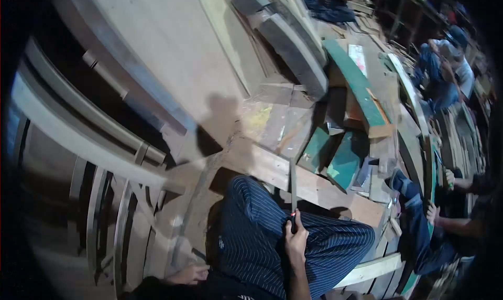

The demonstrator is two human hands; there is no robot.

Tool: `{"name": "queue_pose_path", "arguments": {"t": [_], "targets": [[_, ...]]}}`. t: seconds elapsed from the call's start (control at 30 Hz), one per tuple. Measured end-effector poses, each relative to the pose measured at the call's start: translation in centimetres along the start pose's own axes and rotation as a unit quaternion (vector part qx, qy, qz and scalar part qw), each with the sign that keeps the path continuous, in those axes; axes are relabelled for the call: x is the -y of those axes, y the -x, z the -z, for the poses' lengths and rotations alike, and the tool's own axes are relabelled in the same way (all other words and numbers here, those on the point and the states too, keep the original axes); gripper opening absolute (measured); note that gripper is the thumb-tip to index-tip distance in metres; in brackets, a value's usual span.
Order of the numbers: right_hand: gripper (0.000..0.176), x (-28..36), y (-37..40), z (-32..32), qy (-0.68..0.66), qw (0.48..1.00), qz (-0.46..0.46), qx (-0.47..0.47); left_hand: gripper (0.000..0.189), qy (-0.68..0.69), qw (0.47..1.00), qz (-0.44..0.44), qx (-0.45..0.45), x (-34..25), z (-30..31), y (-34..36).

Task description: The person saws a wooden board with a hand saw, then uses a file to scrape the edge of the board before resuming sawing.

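A big curved wooden frame (78,137) with slats fills the left side, lying over a floor (277,121) littered with planks and offcuts. A long green-painted board (356,85) slants across the upper middle, with smaller green pieces (343,161) below it. The person's pinstriped trouser leg (262,232) stretches over a pale plank (319,187). At the right edge a co-worker (419,232) in blue trousers sits among the boards. The long flat tool (293,184) stands upright above the leg, its blade crossing the pale plank. The right hand (296,239) has its fingers clenched around the tool's handle. The left hand (189,274) rests low beside the thigh; whether its fingers grip anything cannot be told.
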State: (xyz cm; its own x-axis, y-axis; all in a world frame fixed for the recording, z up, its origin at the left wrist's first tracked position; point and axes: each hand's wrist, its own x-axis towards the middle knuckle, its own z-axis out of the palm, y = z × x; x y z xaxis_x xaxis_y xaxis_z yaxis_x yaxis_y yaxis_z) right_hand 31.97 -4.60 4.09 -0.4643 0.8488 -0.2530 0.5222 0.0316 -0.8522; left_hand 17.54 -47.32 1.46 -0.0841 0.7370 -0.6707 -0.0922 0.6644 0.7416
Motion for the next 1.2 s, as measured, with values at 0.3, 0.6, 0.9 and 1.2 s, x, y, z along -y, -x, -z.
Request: {"name": "queue_pose_path", "arguments": {"t": [0.3, 0.6, 0.9, 1.2], "targets": [[0.052, -0.3, 0.0, -0.7, -0.009, 0.999, 0.041, -0.015, 0.053, 0.05, 0.994, 0.065, -0.076, -3.1, -1.7, 0.5], [0.052, 0.5, 0.1, -0.7, -0.024, 0.999, 0.038, -0.014, 0.045, -0.005, 1.0, 0.009, -0.017, -1.0, -1.4, -0.3], [0.053, 0.8, 0.5, -0.4, -0.007, 0.999, 0.033, 0.006, 0.019, -0.04, 0.992, -0.123, 0.008, -8.7, -0.8, 0.1], [0.052, 2.7, 0.0, 1.4, 0.037, 0.991, -0.109, 0.063, 0.036, 0.163, 0.97, 0.163, -0.08, 5.4, -1.7, 0.1]]}}
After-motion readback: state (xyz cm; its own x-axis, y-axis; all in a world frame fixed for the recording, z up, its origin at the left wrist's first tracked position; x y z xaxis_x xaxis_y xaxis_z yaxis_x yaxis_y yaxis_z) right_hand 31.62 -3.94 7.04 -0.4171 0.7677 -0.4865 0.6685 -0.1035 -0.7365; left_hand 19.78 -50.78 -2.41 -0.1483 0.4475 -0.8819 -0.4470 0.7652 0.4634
